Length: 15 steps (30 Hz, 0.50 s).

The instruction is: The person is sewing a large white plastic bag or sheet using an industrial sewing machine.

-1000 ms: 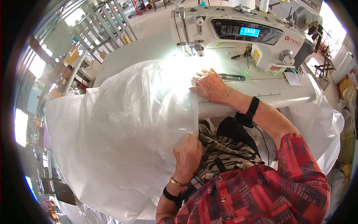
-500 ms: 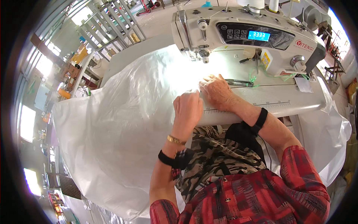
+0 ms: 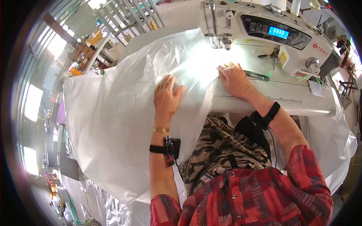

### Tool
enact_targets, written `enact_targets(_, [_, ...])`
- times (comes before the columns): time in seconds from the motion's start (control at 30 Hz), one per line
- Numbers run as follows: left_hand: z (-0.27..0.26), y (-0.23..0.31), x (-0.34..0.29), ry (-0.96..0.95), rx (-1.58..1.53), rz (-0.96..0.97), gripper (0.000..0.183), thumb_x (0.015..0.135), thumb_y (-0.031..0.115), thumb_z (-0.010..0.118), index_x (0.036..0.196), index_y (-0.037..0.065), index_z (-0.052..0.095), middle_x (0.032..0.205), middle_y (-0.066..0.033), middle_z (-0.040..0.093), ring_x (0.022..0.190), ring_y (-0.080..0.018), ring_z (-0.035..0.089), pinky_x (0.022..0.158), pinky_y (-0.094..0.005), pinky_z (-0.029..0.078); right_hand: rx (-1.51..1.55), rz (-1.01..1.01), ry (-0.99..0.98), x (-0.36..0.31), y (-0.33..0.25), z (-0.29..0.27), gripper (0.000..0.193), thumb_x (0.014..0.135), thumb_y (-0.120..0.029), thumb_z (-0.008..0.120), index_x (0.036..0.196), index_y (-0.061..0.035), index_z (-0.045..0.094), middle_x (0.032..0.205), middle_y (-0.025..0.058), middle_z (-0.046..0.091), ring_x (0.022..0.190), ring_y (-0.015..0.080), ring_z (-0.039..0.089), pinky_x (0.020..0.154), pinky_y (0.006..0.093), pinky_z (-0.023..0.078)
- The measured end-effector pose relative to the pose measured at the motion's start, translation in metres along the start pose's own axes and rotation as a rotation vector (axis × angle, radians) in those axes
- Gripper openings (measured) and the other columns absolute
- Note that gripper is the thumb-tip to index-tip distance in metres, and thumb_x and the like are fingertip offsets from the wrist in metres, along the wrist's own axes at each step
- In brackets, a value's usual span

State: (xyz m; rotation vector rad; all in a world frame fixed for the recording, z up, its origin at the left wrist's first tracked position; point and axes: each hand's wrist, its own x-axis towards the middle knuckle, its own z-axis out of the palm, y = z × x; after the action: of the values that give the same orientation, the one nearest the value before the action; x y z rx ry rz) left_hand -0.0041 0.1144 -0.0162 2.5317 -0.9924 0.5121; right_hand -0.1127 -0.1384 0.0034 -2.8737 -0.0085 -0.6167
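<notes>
A large white, translucent plastic sheet (image 3: 120, 113) spreads over the sewing table's left side and hangs over its front edge. My left hand (image 3: 166, 97) lies flat on it, fingers stretched out and thumb apart. At the sheet's right edge, below the needle area of the sewing machine (image 3: 222, 22), my right hand (image 3: 234, 79) has its fingers bent and close together, gripping that edge. Bright lamp glare washes out the fingertips and the material there. Just beyond my right hand lies a pair of dark thread snips (image 3: 257, 75) on the table.
The machine's lit control panel (image 3: 277, 32) faces me. A ruler strip (image 3: 260, 100) runs along the table's front edge (image 3: 279, 108). Green threads (image 3: 269, 72) lie near the snips. Thread cones (image 3: 296, 7) stand on top, and a grey metal rack (image 3: 126, 19) is at the far left.
My left hand has left its place beside the right hand, moved left and opened flat on the sheet. My right hand stays by the needle area. The whole view has shifted slightly.
</notes>
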Motion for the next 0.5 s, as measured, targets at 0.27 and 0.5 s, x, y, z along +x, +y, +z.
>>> enact_targets(0.27, [-0.006, -0.038, 0.022, -0.059, -0.125, 0.03, 0.066, 0.092, 0.053, 0.053, 0.131, 0.0, 0.054, 0.14, -0.0143, 0.051, 0.132, -0.0286, 0.044, 0.111, -0.0409, 0.034, 0.568, -0.019, 0.333, -0.054, -0.06, -0.02, 0.009, 0.088, -0.006, 0.062, 0.094, 0.0006, 0.062, 0.081, 0.017, 0.063, 0.07, 0.0354, 0.062, 0.062, 0.0394, 0.05])
enact_targets(0.5, [-0.002, -0.035, 0.027, -0.033, -0.128, 0.077, 0.069, 0.091, 0.056, 0.053, 0.131, -0.001, 0.055, 0.139, -0.0157, 0.051, 0.132, -0.0288, 0.045, 0.11, -0.041, 0.035, 1.111, 0.464, -0.564, -0.116, -0.126, 0.04, 0.036, 0.091, -0.032, 0.064, 0.095, 0.0032, 0.07, 0.067, 0.0129, 0.062, 0.063, 0.0141, 0.057, 0.062, 0.0315, 0.047])
